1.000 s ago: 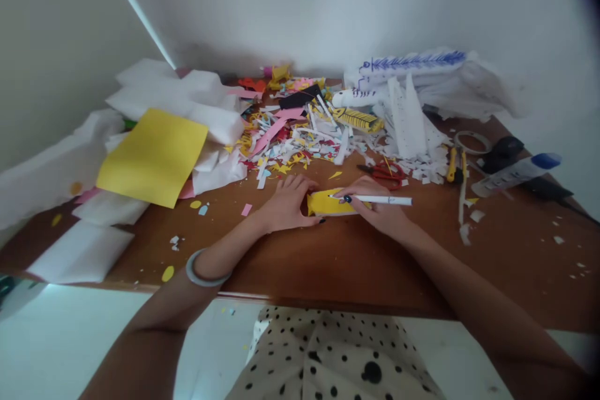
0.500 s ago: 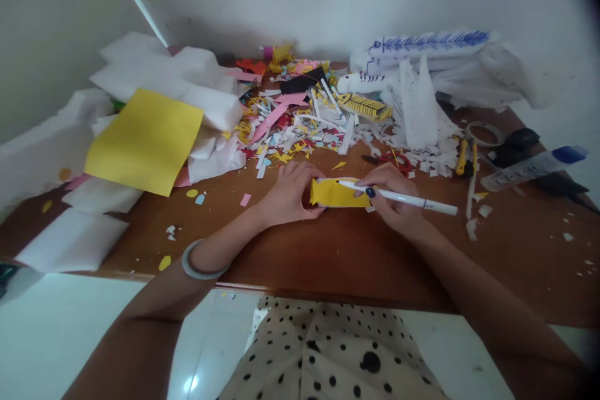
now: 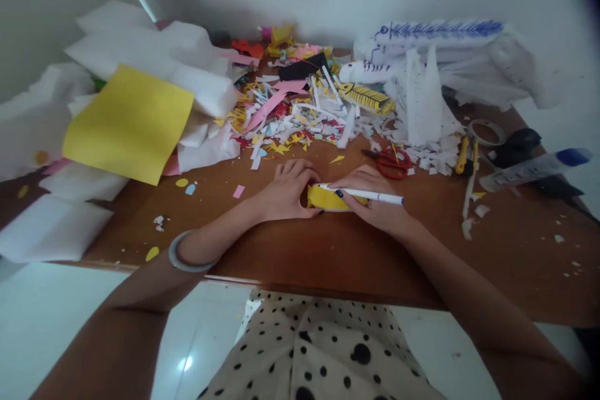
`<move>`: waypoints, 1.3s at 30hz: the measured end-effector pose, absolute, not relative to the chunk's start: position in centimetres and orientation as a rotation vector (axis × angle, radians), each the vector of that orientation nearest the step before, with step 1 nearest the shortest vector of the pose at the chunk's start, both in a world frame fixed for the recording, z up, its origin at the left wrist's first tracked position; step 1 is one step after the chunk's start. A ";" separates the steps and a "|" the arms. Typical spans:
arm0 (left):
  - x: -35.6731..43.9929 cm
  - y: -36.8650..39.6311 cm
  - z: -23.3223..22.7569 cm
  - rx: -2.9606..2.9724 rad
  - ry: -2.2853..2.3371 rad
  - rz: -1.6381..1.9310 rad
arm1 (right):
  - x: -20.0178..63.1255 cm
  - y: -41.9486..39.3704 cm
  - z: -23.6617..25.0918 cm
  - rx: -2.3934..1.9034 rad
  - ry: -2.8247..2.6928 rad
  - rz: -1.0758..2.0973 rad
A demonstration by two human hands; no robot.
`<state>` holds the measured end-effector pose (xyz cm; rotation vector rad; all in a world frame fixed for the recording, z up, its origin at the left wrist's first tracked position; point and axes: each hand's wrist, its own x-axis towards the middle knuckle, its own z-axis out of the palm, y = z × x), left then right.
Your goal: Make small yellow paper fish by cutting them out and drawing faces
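Note:
A small yellow paper piece with a pale edge lies on the brown table between my hands. My left hand grips its left end, thumb at the near side and fingers at the far side. In my right hand is a white marker pen, its tip at the upper left part of the yellow piece. The right hand's fingers also rest over the piece's right end. Red-handled scissors lie just beyond my right hand.
Paper scraps heap along the wall. White foam pieces and a yellow sheet are at left. On the right are a yellow cutter, a tape roll and a clear tube with a blue cap.
The pen tip has moved left along the yellow piece, toward my left hand. My right hand has shifted left with it. The view has shifted slightly.

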<state>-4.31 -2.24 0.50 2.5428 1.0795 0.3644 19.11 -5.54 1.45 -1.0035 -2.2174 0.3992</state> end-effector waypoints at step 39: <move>-4.2 -2.1 0.3 2.559 1.022 0.430 | 19.2 -5.4 1.1 -1.027 -2.253 0.416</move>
